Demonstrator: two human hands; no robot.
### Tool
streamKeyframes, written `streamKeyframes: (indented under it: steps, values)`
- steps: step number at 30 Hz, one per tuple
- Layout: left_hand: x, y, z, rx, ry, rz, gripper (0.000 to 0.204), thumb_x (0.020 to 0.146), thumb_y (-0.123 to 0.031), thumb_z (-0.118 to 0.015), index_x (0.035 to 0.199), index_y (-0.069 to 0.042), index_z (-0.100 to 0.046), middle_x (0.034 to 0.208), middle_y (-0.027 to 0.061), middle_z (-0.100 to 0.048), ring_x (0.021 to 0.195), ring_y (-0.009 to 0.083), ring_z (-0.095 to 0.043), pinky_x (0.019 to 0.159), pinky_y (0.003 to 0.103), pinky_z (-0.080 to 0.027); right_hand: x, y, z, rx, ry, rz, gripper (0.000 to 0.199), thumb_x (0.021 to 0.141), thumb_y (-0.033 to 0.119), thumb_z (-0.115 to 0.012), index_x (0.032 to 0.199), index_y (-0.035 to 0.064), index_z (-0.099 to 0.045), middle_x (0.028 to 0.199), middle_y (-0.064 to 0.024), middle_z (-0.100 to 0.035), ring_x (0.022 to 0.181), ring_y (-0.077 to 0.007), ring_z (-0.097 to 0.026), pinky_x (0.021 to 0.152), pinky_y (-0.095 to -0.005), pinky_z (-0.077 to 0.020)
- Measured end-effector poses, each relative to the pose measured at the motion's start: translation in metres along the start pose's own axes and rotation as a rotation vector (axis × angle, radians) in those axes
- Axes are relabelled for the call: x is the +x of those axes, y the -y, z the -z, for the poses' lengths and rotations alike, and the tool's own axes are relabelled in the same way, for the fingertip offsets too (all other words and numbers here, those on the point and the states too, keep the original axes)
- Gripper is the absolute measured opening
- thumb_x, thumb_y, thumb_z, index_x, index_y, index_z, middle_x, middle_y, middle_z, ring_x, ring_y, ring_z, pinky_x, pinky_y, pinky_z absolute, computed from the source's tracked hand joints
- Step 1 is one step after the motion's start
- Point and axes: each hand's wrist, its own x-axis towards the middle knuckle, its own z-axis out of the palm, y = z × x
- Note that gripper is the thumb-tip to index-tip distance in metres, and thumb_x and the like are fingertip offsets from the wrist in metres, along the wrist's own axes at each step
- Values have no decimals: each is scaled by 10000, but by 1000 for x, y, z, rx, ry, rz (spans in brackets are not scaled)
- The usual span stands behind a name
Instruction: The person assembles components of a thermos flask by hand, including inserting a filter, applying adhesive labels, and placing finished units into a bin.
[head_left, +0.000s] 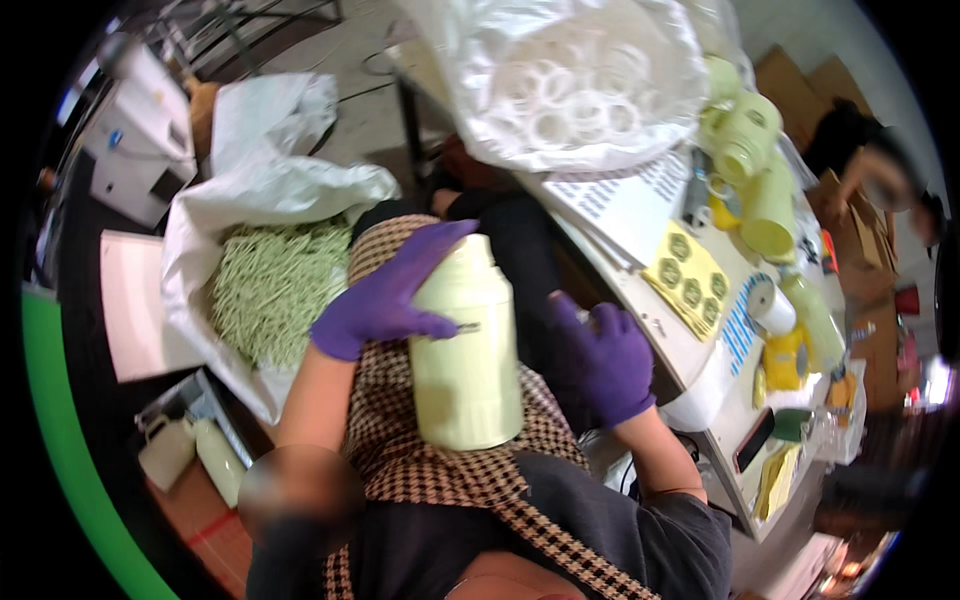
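A pale yellow-green plastic bottle (467, 375) with a short neck and a small dark print stands nearly upright over my lap. My left hand (385, 295), in a purple glove, is closed round its upper left side, with the thumb across the front and the fingers up by the neck. To the right of the bottle, apart from it, hovers my right hand (612, 368), also in a purple glove. Its index finger reaches forward and the other fingers are partly bent and apart. I see nothing in it. The bottle hides part of my checked apron (410, 460).
At my left, a white sack (185, 250) holds many thin light-green strips (270, 290). On the table at my right are a white bag (480, 130) of clear rings (550, 125), a yellow sticker sheet (688, 280), several yellow-green bottles (768, 210) and a phone (754, 440). Another person (880, 170) is beyond.
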Motion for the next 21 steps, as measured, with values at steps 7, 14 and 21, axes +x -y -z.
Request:
streamKeyframes:
  steps: [7,14,21]
  values:
    - [43,-44,-22,50,137,-191,943,874,-492,-750,1596,-38,-347,1609,155,-387,1536,324,-267,1266,452,-152,-20,-141,-26,-65,-320,-308,647,846,244,-776,1456,172,-573,1431,-204,-510,1356,-399,-465,1107,-496,-419]
    - [118,-100,-74,80,302,-438,710,876,-177,-702,1530,-76,-443,1589,157,-412,1495,350,-353,1226,509,-235,4,-102,-24,1692,124,-301,520,960,164,-656,1426,-25,-523,1259,-92,-677,1151,-182,-631,1012,-333,-504]
    - [-13,-9,-37,-480,-500,-141,537,952,-160,-703,1438,-12,-532,1414,167,-599,1349,308,-554,1173,444,-395,-61,-274,-55,2143,-1020,-700,530,1065,447,-540,1482,123,-490,1485,-116,-543,1344,-301,-520,1179,-423,-392]
